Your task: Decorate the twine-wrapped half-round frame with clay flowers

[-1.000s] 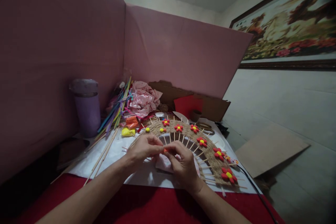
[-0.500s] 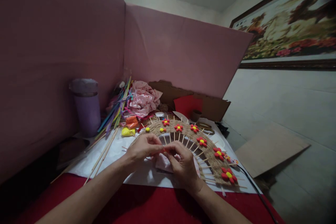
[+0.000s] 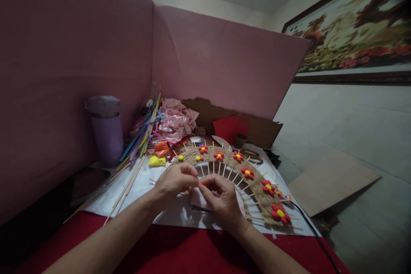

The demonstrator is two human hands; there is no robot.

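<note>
Both hands meet in front of me over the twine-woven arch, which has thin wooden sticks poking out of it. My left hand is closed, thumb and fingertips pinched together. My right hand pinches at the same spot, its fingertips touching the left ones. Between them is a small bit of red modelling clay, mostly covered by the fingers. Several red clay flowers with yellow centres sit along the arch. Toward its left end lie a yellow clay dot and another yellow dot with one red petal beside it.
Packs of orange clay and yellow clay lie left of the arch. Beyond them are colourful pipe cleaners, crumpled pink cloth and a purple tumbler. Scissors rest behind the arch; a black cable runs along the right.
The pinched fingertips have shifted slightly to the left, and the red bit between them shows less. The arch and its flowers stay as they were.
</note>
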